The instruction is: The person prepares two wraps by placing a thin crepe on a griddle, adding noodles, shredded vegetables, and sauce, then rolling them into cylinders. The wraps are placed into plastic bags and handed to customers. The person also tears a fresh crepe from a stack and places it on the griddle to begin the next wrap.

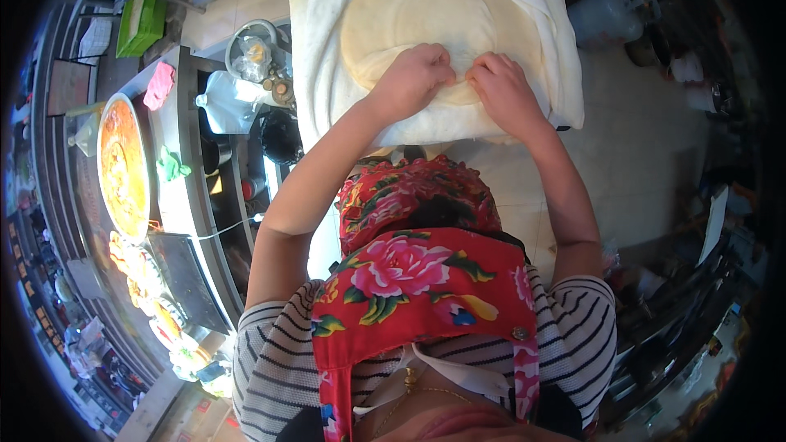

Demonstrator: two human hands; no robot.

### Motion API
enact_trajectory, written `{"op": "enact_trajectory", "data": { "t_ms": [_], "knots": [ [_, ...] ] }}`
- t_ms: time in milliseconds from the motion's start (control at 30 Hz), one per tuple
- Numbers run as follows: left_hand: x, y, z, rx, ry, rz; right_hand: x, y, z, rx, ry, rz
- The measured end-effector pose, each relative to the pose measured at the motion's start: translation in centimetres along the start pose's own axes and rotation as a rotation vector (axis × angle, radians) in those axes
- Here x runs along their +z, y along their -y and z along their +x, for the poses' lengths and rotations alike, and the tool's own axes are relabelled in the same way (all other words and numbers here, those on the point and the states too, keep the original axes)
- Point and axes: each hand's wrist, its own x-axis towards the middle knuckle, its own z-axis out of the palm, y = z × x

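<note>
- A striped shirt (274,360) is nearest, with a red flowered apron (409,286) over it.
- The left hand (415,78) reaches in past the apron, knuckles up; its curled fingers pinch the near part of the thin dough, their tips partly hidden.
- The right hand (502,88) is just beside it, its fingers bent and pinching the same dough across a narrow gap.
- The dough (426,12), pale and round in overlapping layers, lies flat beyond and under both hands, its near edge creased between them.
- A white cloth (315,57) spreads under the dough and shows all round it, rumpled into folds at the sides; what carries it is hidden.
- Off to the left is a bench (176,196) bearing a wide bowl (149,172) of orange-red food, a green bag (172,164) and a pink cloth (160,86).
- Between the bench and the white cloth sits a clear plastic jug (229,102).
- Farther off, a bright green crate (141,23) is at upper left, and a big clear bottle (606,15) stands or lies on the right, I cannot tell which, near the pale tiled floor (626,147).
</note>
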Motion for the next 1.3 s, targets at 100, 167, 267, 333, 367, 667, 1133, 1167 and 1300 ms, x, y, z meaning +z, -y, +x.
{"op": "enact_trajectory", "data": {
  "t_ms": [100,167,267,333,367,667,1133,1167,1300],
  "knots": [
    [0.4,-0.9,-0.3,-0.037,0.058,0.117,0.1,0.0,0.1,0.008,-0.016,-0.003],
    [0.5,-1.2,-0.1,-0.059,0.062,0.170,-0.1,0.1,0.2,0.028,-0.023,0.006],
    [0.4,-0.9,0.3,-0.076,0.081,0.168,-0.5,0.6,0.1,0.012,-0.001,0.016],
    [0.1,-0.5,0.7,-0.152,0.179,0.092,-0.9,0.8,0.1,-0.008,-0.030,0.021],
    [0.0,-0.3,0.8,-0.115,0.152,0.077,-1.0,0.8,0.3,-0.023,-0.036,0.023],
    [0.6,0.4,2.3,-0.257,0.224,0.124,0.0,-0.3,0.9,-0.018,-0.095,0.094],
    [-1.0,1.6,4.7,-0.462,0.523,-0.038,2.4,1.5,-0.9,-0.056,-0.335,-0.063],
    [-0.9,1.8,4.6,-0.458,0.526,-0.035,2.6,1.6,-0.9,-0.036,-0.344,-0.061],
    [-0.4,2.4,4.2,-0.388,0.476,-0.028,3.3,1.9,-1.0,0.005,-0.360,-0.069]
  ]
}}
